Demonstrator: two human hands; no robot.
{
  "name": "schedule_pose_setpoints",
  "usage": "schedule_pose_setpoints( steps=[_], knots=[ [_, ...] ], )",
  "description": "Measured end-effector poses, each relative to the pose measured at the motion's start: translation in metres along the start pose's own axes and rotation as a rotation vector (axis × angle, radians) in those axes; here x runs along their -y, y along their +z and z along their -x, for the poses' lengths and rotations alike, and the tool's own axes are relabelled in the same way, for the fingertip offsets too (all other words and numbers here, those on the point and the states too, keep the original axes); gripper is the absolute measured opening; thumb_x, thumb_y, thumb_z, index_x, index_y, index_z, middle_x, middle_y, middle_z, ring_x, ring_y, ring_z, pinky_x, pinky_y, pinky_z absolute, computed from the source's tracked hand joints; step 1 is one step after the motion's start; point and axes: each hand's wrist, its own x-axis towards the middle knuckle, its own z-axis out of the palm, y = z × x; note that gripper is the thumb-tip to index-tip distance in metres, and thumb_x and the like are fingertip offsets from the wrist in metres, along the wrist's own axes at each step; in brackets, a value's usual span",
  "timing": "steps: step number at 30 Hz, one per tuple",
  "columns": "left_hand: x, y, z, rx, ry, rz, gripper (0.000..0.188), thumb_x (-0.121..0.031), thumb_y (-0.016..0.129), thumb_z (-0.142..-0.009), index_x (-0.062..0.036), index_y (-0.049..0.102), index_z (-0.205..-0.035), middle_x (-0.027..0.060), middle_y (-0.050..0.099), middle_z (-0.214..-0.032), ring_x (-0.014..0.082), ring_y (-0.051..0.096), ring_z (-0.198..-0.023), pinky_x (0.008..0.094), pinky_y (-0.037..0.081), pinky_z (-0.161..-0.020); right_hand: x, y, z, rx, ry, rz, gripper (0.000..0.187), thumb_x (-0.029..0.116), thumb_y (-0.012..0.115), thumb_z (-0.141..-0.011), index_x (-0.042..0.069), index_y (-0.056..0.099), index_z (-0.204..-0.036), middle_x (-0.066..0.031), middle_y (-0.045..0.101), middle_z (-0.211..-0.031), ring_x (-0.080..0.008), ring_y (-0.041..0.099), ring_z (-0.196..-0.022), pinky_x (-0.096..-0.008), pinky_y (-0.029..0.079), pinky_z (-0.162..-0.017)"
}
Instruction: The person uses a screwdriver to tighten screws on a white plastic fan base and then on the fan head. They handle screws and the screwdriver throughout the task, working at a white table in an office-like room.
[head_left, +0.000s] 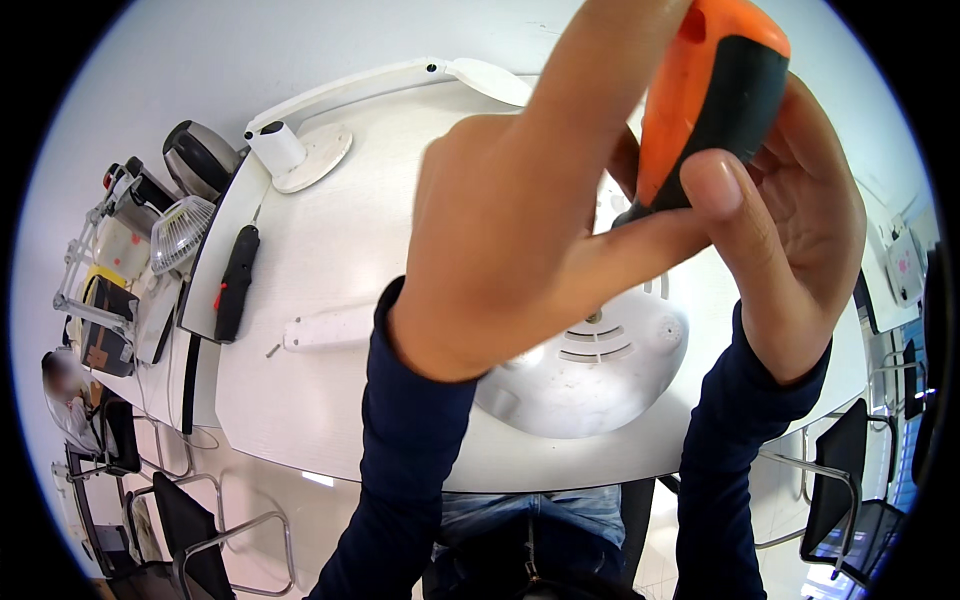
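An orange-and-black screwdriver (712, 95) is held up close in front of me, its handle reaching to the top edge of the picture. My left hand (500, 230) pinches it near its lower end, where the dark neck shows. The fingers of my right hand (790, 230) wrap its other side, with the thumb pressed on the black grip. Below both hands a white rounded housing (610, 390) with curved slots rests on the table. My left hand covers part of this housing, and the screwdriver's tip is hidden.
On the white table (300, 420) lie a black electric screwdriver (238, 285), a white bar-shaped part (325, 332) and a small screw (273, 350). A white jointed arm (350, 85) with a round base stands behind. Left are a fan grille (182, 232) and a seated person (70, 405); chairs (190, 520) stand around.
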Motion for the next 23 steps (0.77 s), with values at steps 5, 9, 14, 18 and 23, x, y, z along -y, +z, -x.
schedule_pose_setpoints(
  steps=[5, 9, 14, 18, 23],
  knots=[
    [0.006, 0.015, 0.007, -0.129, 0.226, -0.335, 0.073, -0.011, 0.074, -0.056, -0.0103, 0.044, -0.122, 0.007, 0.057, -0.061, 0.0229, 0.054, -0.045, 0.0278, 0.04, -0.041, -0.005, -0.002, -0.002, 0.045, -0.107, 0.053, 0.049, 0.014, 0.059, -0.082, -0.007, 0.04, -0.122, -0.0159, 0.058, -0.099, -0.0216, 0.058, -0.093, -0.0309, 0.044, -0.083],
    [0.019, 0.018, 0.001, -0.158, 0.309, -0.135, 0.072, -0.01, 0.074, -0.055, -0.0101, 0.046, -0.12, 0.0076, 0.058, -0.061, 0.0233, 0.054, -0.046, 0.0283, 0.041, -0.042, -0.004, -0.001, -0.004, 0.049, -0.109, 0.074, 0.046, 0.014, 0.059, -0.082, -0.006, 0.042, -0.12, -0.0154, 0.058, -0.099, -0.0212, 0.058, -0.092, -0.0307, 0.044, -0.083],
    [0.022, 0.01, -0.004, -0.087, 0.23, 0.157, 0.072, -0.011, 0.074, -0.056, -0.0106, 0.045, -0.121, 0.0077, 0.058, -0.061, 0.0227, 0.055, -0.046, 0.0275, 0.042, -0.042, 0.0, -0.001, -0.006, 0.067, -0.065, 0.06, 0.047, 0.018, 0.06, -0.081, -0.006, 0.044, -0.118, -0.0157, 0.058, -0.099, -0.0209, 0.058, -0.092, -0.031, 0.044, -0.083],
    [0.021, 0.005, -0.006, -0.026, 0.177, 0.168, 0.072, -0.012, 0.074, -0.056, -0.0107, 0.044, -0.122, 0.0071, 0.058, -0.061, 0.0222, 0.055, -0.046, 0.027, 0.042, -0.042, -0.001, -0.003, -0.006, 0.038, -0.083, 0.1, 0.05, 0.022, 0.06, -0.081, -0.005, 0.044, -0.119, -0.0174, 0.058, -0.101, -0.0234, 0.059, -0.094, -0.0328, 0.045, -0.084],
    [0.017, 0.0, -0.008, 0.004, 0.148, 0.129, 0.072, -0.013, 0.074, -0.057, -0.0108, 0.044, -0.122, 0.0063, 0.058, -0.061, 0.0216, 0.056, -0.046, 0.0265, 0.042, -0.042, -0.006, -0.006, -0.006, 0.04, -0.094, 0.179, 0.055, 0.029, 0.061, -0.08, -0.002, 0.044, -0.122, -0.0185, 0.058, -0.105, -0.0269, 0.059, -0.096, -0.0352, 0.046, -0.086]
  ],
)
